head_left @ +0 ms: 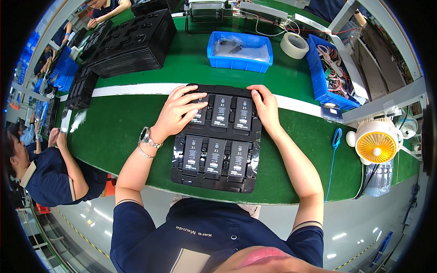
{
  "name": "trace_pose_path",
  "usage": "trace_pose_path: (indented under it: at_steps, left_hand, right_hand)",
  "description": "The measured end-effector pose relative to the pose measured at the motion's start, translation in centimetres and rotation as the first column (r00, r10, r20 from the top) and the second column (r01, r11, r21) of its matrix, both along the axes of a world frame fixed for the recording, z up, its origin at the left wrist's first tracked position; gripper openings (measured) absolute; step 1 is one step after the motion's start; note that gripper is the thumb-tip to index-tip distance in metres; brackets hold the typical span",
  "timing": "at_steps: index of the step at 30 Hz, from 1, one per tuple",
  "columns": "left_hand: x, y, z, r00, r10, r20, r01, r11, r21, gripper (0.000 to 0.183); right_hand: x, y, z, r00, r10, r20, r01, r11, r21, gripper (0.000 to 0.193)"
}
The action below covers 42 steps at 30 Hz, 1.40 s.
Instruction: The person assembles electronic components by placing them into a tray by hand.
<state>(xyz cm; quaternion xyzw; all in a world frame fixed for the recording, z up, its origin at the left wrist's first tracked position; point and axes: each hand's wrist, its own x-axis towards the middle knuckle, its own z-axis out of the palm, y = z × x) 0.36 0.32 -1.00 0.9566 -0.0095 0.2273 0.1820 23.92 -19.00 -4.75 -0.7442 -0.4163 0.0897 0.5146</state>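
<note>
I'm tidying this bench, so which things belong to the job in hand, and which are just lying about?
Job in hand:
- tray, at both hands
- batteries, in it
- tray stack, probably

Seemingly lying about:
- fan
- tape
- blue cord
- right-hand blue box

Black molded plastic tray (217,133), glossy, roughly rectangular, on green counter (109,136). Six flat black battery packs (215,157) seated in it, two rows of three, long sides running near-to-far, pale print up; far-left pack partly hidden.
</note>
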Motion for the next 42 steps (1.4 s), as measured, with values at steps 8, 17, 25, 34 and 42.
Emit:
trace_pose_path:
  at_steps: [8,17,25,34,42]
  left_hand:
    - [0.00,0.00,0.01,1.000,-0.009,0.004,0.009,1.000,-0.021,0.028]
    - [0.01,-0.10,0.00,1.000,-0.006,0.006,0.007,0.999,-0.043,0.028]
    - [0.04,-0.10,0.02,1.000,-0.007,0.005,0.007,0.999,-0.049,0.028]
    - [0.09,-0.03,0.04,1.000,-0.003,-0.016,0.002,0.999,-0.042,0.031]
    - [0.07,0.12,-0.12,0.999,-0.015,-0.044,0.014,1.000,-0.026,0.033]
  right_hand:
    - [0.19,0.05,-0.36,0.997,-0.007,0.072,0.006,1.000,0.020,0.022]
    - [0.18,-0.01,-0.33,0.998,-0.007,0.061,0.007,1.000,0.005,0.023]
    - [0.20,-0.01,-0.31,0.998,-0.004,0.063,0.003,1.000,0.013,0.023]
    - [0.23,0.04,-0.40,0.998,-0.009,0.064,0.007,1.000,0.021,0.022]
    - [0.06,0.02,-0.19,1.000,-0.001,-0.004,0.001,1.000,0.008,0.023]
